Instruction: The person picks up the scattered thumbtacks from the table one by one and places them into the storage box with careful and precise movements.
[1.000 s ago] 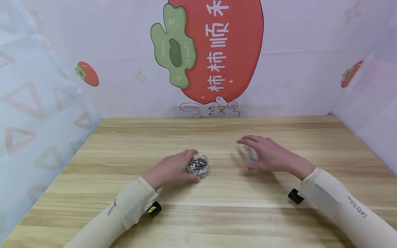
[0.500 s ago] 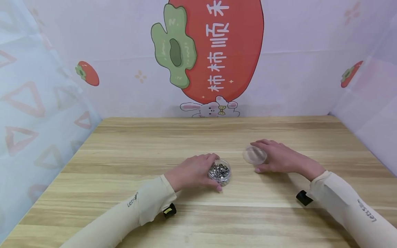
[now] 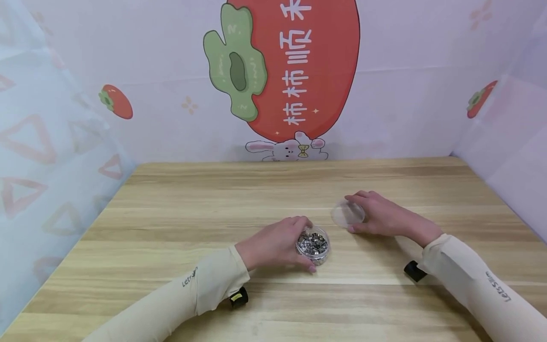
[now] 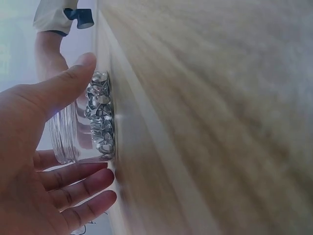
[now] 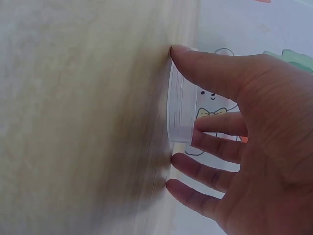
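Observation:
A round clear plastic jar (image 3: 314,245) of shiny silver metal pieces stands uncovered on the wooden table. My left hand (image 3: 273,243) grips its side, thumb in front and fingers behind; in the left wrist view the silver pieces (image 4: 100,112) show through the jar's wall. To the right and slightly farther back, my right hand (image 3: 382,214) holds a clear round lid (image 3: 345,215) by its edge. The right wrist view shows the lid (image 5: 181,105) between thumb and fingers, flat side toward the tabletop and at or very near it.
The wooden tabletop (image 3: 192,190) runs back to a wall sheet (image 3: 171,57) printed with persimmons and a rabbit. Patterned side sheets (image 3: 55,166) border it. A small black device (image 3: 238,298) sits under the left sleeve, another black device (image 3: 414,271) under the right.
My left hand has slid the jar rightward and slightly nearer to me. My right hand has shifted a little right with the lid, which was blurred and tilted and now lies flatter.

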The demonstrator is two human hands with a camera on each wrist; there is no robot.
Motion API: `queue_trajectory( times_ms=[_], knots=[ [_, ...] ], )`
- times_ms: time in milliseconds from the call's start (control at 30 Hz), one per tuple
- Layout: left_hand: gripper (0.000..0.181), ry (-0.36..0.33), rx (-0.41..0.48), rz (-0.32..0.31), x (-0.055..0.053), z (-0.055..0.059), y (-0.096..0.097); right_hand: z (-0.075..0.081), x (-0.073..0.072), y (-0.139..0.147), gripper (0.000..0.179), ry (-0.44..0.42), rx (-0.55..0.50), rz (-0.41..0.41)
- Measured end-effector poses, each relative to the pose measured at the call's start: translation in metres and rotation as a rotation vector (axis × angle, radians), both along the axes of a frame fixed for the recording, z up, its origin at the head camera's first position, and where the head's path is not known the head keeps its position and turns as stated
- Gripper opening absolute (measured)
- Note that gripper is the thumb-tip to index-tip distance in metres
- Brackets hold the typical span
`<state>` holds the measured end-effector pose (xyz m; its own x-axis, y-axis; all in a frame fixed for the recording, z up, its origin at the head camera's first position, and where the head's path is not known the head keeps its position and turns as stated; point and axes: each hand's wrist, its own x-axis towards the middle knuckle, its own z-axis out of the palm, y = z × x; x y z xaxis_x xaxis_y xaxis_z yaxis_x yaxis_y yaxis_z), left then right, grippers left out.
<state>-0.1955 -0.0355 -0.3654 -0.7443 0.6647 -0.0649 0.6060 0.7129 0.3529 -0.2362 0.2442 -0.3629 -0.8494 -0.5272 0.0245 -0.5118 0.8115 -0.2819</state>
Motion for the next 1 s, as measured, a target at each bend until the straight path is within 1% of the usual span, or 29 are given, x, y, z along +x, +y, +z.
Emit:
queue_trajectory(
  times_ms=[100,200,367,467,600,800,1000],
  knots=[
    [0.089,0.009,0.0,0.001,0.001,0.0,0.001,0.001,0.0,0.0,0.074,-0.004,-0.015,-0.002],
    [0.088,0.012,-0.002,0.003,0.001,0.0,0.001,0.002,0.001,0.0,0.073,-0.01,-0.063,0.006],
    [0.088,0.001,0.003,0.012,0.002,0.001,0.001,0.005,0.01,-0.005,0.073,-0.028,-0.157,0.058],
    [0.087,0.0,0.001,0.018,0.002,0.002,0.001,0.009,0.018,-0.011,0.073,-0.037,-0.161,0.093],
    [0.086,0.002,0.001,0.019,0.002,0.003,0.001,0.018,0.028,-0.017,0.072,-0.033,-0.135,0.131],
    [0.085,-0.002,0.007,0.01,0.002,0.002,0.0,0.024,0.034,-0.025,0.073,-0.042,-0.151,0.19],
    [0.085,0.016,0.005,-0.003,0.001,0.0,0.0,0.028,0.039,-0.029,0.079,0.009,-0.172,0.229]
  ],
)
